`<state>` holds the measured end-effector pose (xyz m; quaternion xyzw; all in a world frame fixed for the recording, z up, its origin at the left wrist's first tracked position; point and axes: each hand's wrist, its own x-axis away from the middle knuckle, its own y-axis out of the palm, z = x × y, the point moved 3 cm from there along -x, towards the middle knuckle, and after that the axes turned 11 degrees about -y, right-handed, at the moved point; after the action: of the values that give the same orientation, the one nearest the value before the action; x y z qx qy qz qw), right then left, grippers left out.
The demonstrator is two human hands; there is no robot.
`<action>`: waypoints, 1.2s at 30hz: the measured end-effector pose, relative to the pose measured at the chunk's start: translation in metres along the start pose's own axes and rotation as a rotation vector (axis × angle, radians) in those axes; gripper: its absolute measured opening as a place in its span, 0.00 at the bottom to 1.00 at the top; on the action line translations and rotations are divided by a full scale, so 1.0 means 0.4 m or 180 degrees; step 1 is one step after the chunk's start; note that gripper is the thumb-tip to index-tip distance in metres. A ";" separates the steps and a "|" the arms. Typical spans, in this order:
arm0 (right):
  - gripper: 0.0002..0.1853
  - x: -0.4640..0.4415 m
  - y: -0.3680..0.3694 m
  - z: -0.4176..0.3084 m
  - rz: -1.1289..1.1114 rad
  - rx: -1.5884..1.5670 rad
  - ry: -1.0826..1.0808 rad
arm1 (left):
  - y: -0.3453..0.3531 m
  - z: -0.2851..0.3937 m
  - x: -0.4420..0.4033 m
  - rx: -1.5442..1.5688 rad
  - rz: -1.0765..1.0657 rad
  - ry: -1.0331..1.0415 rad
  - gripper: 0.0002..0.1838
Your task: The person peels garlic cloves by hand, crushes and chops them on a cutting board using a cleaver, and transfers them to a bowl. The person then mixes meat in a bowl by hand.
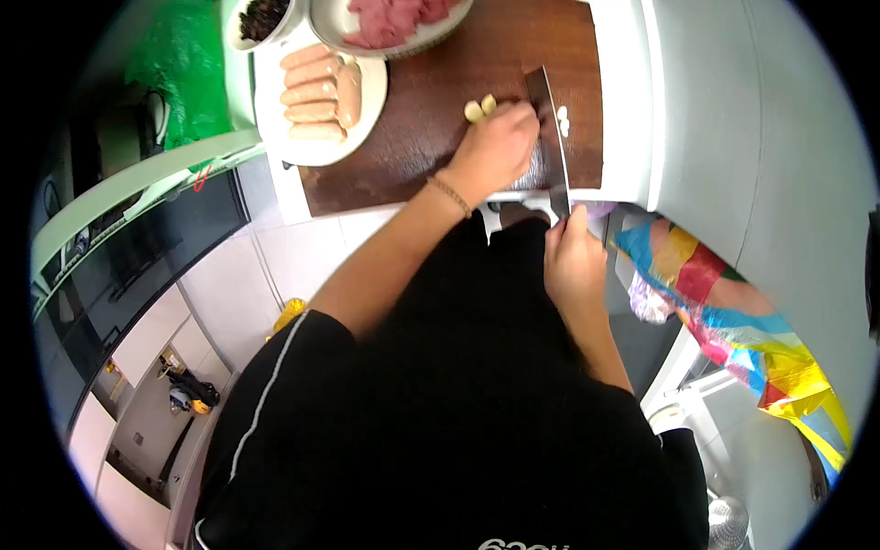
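My right hand (576, 258) is wrapped round the handle of a kitchen knife (552, 142). Its wide blade points away from me across the dark wooden cutting board (412, 151). Just left of the blade, my left hand (502, 142) rests on the board with its fingers curled in; whatever lies under the fingertips is hidden. Pale peeled garlic cloves (475, 111) sit by the left knuckles. On the blade's other side are small white garlic pieces (563, 121).
A white plate of sausages (374, 119) overlaps the board's left side. Behind it stand a bowl with dark food (263, 18) and a bowl of sliced pink meat (394, 20). A green plastic bag (183, 73) is far left; a colourful bag (724, 312) hangs at right.
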<state>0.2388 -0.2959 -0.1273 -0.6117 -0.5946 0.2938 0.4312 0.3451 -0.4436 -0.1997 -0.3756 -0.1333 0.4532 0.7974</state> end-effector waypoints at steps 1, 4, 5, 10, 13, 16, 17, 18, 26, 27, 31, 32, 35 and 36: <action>0.09 -0.004 -0.003 0.003 0.0033 -0.0034 -0.0054 | -0.016 0.015 -0.002 -0.0051 -0.0130 -0.0182 0.02; 0.09 -0.014 -0.023 0.011 -0.0079 -0.0194 0.0073 | -0.142 0.048 -0.003 0.0357 0.0911 -0.0346 0.04; 0.09 -0.016 -0.028 0.016 -0.0151 -0.0286 0.0149 | -0.203 0.044 -0.003 0.0398 0.1393 -0.0463 0.05; 0.09 -0.019 -0.041 0.013 -0.0222 -0.0372 0.0315 | -0.423 -0.147 0.018 0.1525 0.2703 -0.2750 0.17; 0.09 -0.019 -0.049 0.009 -0.0168 -0.0447 0.0345 | -0.461 -0.190 -0.028 0.2558 0.1941 -0.3271 0.22; 0.09 -0.017 -0.049 0.016 -0.0102 -0.0591 0.0301 | -0.473 -0.172 -0.066 0.2504 0.1865 -0.3303 0.24; 0.09 -0.018 -0.052 0.013 -0.0074 -0.0587 0.0297 | -0.477 -0.168 -0.074 0.2343 0.1732 -0.3364 0.24; 0.10 -0.023 -0.057 0.011 -0.0043 -0.0584 0.0293 | -0.480 -0.175 -0.082 0.2180 0.1602 -0.3418 0.24; 0.08 0.007 -0.086 0.046 0.0796 -0.1761 -0.0214 | -0.522 -0.103 -0.072 0.2382 0.1377 -0.3268 0.21; 0.07 0.020 -0.071 0.077 0.0533 -0.2134 0.0034 | -0.537 -0.065 -0.067 0.2316 0.1322 -0.3276 0.22; 0.07 0.048 -0.121 0.083 0.0595 -0.3394 0.0968 | -0.434 0.046 -0.075 0.3367 0.0951 -0.3193 0.19; 0.06 0.050 -0.119 0.099 0.0622 -0.3358 0.0991 | -0.395 0.064 -0.090 0.3492 0.0750 -0.3284 0.19; 0.06 0.051 -0.135 0.120 0.0690 -0.3334 0.0971 | -0.245 0.060 -0.135 0.3805 0.0377 -0.3343 0.22; 0.06 0.053 -0.137 0.122 0.0680 -0.3335 0.1018 | -0.202 0.051 -0.159 0.3775 0.0500 -0.3253 0.22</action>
<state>0.1727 -0.2708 -0.0984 -0.8381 -0.5231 -0.0956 0.1222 0.3490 -0.5108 -0.1197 0.3592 -0.1924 0.6202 0.6703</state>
